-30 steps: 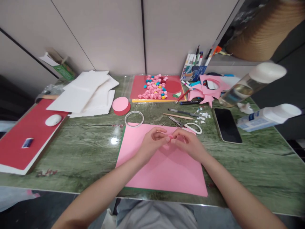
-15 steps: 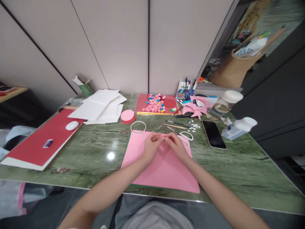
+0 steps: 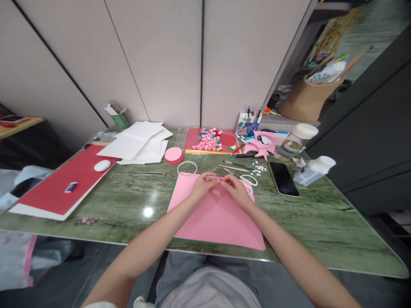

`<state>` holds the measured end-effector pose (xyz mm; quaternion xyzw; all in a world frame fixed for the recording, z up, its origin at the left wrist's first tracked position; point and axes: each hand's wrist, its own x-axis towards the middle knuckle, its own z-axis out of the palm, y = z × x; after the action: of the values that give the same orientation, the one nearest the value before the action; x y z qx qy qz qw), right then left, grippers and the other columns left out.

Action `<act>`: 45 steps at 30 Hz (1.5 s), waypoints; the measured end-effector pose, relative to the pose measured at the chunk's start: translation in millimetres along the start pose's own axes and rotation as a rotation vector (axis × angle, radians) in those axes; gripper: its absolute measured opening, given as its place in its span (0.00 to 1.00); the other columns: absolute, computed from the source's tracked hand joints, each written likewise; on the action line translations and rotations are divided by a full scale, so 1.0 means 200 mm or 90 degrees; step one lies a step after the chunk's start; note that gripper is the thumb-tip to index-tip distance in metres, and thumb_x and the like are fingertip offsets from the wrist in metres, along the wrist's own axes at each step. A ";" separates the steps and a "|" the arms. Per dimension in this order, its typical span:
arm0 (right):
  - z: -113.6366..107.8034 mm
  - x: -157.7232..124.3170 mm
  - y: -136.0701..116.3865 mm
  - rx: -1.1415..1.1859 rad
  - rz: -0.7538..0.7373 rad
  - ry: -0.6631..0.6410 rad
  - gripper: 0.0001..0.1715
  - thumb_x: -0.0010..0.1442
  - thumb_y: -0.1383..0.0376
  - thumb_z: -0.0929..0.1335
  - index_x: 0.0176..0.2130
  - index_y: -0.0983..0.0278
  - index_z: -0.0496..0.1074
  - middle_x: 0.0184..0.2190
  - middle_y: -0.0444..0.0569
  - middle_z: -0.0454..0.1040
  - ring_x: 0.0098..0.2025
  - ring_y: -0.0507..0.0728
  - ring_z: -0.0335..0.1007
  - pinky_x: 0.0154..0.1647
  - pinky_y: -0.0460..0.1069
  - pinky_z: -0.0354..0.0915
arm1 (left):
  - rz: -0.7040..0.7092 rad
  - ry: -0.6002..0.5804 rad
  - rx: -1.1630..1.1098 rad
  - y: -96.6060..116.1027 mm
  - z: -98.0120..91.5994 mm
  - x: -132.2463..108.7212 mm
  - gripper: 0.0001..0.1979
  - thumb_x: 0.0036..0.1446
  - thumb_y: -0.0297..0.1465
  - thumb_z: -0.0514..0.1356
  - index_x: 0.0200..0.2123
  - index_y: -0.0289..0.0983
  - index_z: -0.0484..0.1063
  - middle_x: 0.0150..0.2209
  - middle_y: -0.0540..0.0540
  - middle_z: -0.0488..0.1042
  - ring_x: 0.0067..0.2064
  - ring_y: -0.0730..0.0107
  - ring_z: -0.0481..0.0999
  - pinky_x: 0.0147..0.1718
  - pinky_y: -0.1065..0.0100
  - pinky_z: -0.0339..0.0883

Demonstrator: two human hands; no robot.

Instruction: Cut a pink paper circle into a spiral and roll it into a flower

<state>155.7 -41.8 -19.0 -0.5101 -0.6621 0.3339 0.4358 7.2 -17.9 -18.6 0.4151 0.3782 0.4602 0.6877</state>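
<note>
A small pink piece (image 3: 221, 179) is positioned above the far part of a pink sheet (image 3: 218, 218), which is laid on the worktop (image 3: 122, 205). The piece is pinched between the fingers of the left hand (image 3: 202, 187) and the right hand (image 3: 236, 191); its exact shape cannot be told. Scissors (image 3: 239, 177) with white handles are located just beside the right hand. A white ring (image 3: 187, 175) is placed at the sheet's far left corner, near a round pink box (image 3: 174, 155). A phone (image 3: 284, 179) is situated farther right.
</note>
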 end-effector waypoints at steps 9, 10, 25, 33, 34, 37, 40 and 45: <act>-0.04 -0.01 0.01 -0.108 -0.034 -0.006 0.09 0.53 0.61 0.62 0.28 0.65 0.66 0.25 0.44 0.67 0.29 0.52 0.60 0.30 0.46 0.54 | 0.063 -0.004 0.096 0.01 0.03 0.00 0.22 0.33 0.33 0.66 0.35 0.34 0.65 0.28 0.44 0.75 0.30 0.69 0.74 0.35 0.64 0.65; -0.04 -0.02 0.00 -0.116 -0.047 0.012 0.09 0.53 0.61 0.62 0.28 0.65 0.66 0.26 0.44 0.67 0.30 0.52 0.60 0.31 0.46 0.55 | 0.082 0.007 0.074 0.00 0.04 -0.01 0.22 0.34 0.33 0.66 0.36 0.34 0.65 0.29 0.44 0.75 0.31 0.69 0.74 0.36 0.64 0.65; -0.02 -0.05 -0.05 -0.117 -0.087 0.070 0.10 0.56 0.61 0.60 0.29 0.64 0.65 0.27 0.45 0.66 0.32 0.53 0.60 0.33 0.47 0.56 | 0.087 0.091 -0.026 -0.06 0.10 -0.07 0.23 0.35 0.33 0.66 0.37 0.33 0.65 0.33 0.43 0.75 0.35 0.70 0.74 0.39 0.66 0.64; -0.06 -0.04 -0.05 -0.114 -0.064 0.016 0.08 0.55 0.61 0.61 0.30 0.64 0.64 0.27 0.45 0.67 0.31 0.52 0.61 0.34 0.47 0.57 | 0.086 0.030 0.057 -0.01 0.05 -0.04 0.22 0.33 0.32 0.66 0.35 0.34 0.66 0.30 0.44 0.75 0.32 0.70 0.74 0.38 0.65 0.64; -0.06 -0.03 -0.05 -0.097 -0.060 0.007 0.08 0.54 0.61 0.61 0.31 0.64 0.64 0.28 0.45 0.67 0.31 0.52 0.61 0.34 0.47 0.57 | 0.078 0.024 0.063 0.00 0.05 -0.03 0.22 0.34 0.32 0.66 0.35 0.34 0.66 0.30 0.44 0.75 0.31 0.71 0.74 0.37 0.65 0.64; -0.06 -0.03 -0.05 -0.039 -0.047 -0.013 0.09 0.54 0.61 0.62 0.33 0.63 0.64 0.30 0.45 0.68 0.32 0.52 0.63 0.35 0.48 0.58 | 0.058 0.022 0.069 0.03 0.04 -0.02 0.22 0.34 0.32 0.66 0.35 0.34 0.65 0.30 0.44 0.76 0.31 0.71 0.74 0.36 0.66 0.65; -0.05 -0.03 -0.05 0.020 -0.016 -0.026 0.10 0.54 0.60 0.62 0.35 0.63 0.64 0.30 0.45 0.69 0.33 0.52 0.64 0.35 0.48 0.60 | 0.046 0.026 0.072 0.05 0.03 -0.03 0.22 0.33 0.33 0.66 0.35 0.34 0.65 0.29 0.45 0.75 0.29 0.72 0.74 0.33 0.68 0.65; -0.04 -0.02 -0.06 0.134 0.033 -0.083 0.15 0.54 0.58 0.62 0.40 0.63 0.66 0.30 0.46 0.70 0.33 0.53 0.67 0.36 0.50 0.63 | 0.041 -0.005 0.075 0.04 0.04 -0.04 0.21 0.35 0.33 0.65 0.34 0.34 0.64 0.26 0.48 0.74 0.26 0.73 0.72 0.30 0.70 0.63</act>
<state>159.0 -49.1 -7.2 -0.4560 -0.6365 0.4452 0.4344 8.8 -25.9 -6.3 0.4685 0.3882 0.4576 0.6484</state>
